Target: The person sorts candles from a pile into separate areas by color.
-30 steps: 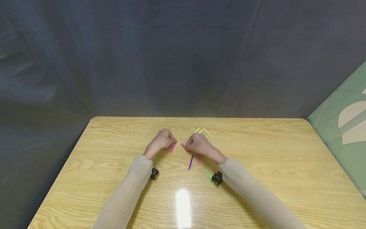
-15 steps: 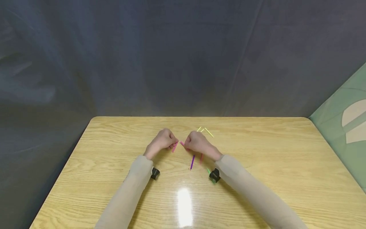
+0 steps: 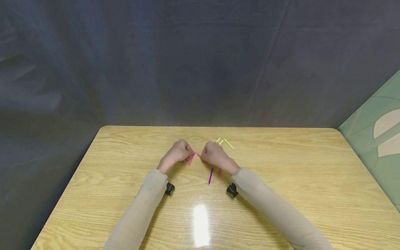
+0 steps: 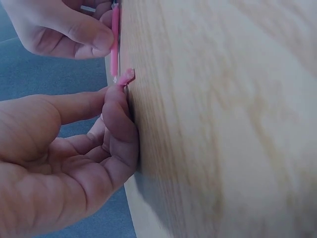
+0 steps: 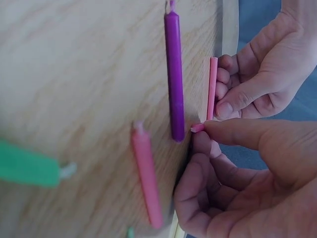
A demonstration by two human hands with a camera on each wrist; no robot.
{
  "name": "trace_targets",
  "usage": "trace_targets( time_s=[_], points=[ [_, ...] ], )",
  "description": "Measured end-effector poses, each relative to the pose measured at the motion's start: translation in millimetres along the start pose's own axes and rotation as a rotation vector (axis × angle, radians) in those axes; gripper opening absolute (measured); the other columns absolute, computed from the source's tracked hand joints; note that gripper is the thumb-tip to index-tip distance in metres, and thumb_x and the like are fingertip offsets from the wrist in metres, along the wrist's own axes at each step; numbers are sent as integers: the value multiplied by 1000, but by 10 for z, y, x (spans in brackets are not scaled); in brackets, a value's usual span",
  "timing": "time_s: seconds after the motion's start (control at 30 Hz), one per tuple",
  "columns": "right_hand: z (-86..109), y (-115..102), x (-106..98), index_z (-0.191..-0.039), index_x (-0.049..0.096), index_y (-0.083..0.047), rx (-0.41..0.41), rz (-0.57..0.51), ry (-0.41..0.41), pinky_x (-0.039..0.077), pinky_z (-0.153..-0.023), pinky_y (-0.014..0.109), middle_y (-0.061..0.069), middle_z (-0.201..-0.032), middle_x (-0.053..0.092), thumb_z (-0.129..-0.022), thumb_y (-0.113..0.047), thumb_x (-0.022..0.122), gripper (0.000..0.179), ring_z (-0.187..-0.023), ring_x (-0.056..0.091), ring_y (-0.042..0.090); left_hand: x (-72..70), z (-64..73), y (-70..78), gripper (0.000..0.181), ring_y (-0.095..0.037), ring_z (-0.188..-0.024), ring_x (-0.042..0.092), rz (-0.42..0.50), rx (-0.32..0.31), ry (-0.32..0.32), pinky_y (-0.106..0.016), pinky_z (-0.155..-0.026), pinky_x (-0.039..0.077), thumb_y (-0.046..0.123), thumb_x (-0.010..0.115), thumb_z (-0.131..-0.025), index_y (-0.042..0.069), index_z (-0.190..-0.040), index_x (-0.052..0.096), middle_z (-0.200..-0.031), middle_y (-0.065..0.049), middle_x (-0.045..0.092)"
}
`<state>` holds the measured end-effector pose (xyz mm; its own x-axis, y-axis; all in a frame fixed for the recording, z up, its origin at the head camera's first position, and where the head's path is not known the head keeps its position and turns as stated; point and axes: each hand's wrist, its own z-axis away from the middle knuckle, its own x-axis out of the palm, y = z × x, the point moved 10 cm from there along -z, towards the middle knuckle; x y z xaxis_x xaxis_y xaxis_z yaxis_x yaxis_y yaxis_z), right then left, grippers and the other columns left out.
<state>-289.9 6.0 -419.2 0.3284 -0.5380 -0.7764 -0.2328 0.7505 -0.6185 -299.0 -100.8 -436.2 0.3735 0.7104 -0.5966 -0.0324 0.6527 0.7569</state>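
Note:
My left hand (image 3: 179, 151) pinches a thin pink candle (image 3: 191, 160) between thumb and fingers, low over the tabletop. Just to its right, my right hand (image 3: 215, 153) pinches a second pink candle (image 3: 198, 155). The two candles slant towards each other, their far ends very close; whether they touch I cannot tell. In the left wrist view the right hand's candle (image 4: 115, 42) shows most of its length, while only one end of the left hand's candle (image 4: 128, 76) sticks out. A purple candle (image 5: 174, 77) and another pink candle (image 5: 147, 178) lie near the right hand.
Yellow candles (image 3: 229, 144) lie on the wooden table (image 3: 281, 156) behind the right hand. A green candle (image 5: 27, 163) lies under the right wrist, partly hidden by the black wrist camera (image 3: 232, 190). Dark cloth (image 3: 200, 62) hangs behind the table.
The right hand has shifted slightly left and away from me, bringing the far end of its pink candle closer to the left hand's candle. Both grips stay the same.

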Motion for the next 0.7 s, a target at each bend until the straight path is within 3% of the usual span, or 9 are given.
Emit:
trace_targets(
  time_s=[0.7],
  points=[
    [3, -23, -8, -43, 37, -18, -37, -2, -8, 18, -39, 18, -10, -39, 29, -77, 3, 56, 44, -37, 24, 4, -8, 5, -8, 23, -12, -52, 51, 6, -20, 5, -22, -50, 45, 7, 61, -94, -2, -74, 68, -63, -9, 62]
  ],
)
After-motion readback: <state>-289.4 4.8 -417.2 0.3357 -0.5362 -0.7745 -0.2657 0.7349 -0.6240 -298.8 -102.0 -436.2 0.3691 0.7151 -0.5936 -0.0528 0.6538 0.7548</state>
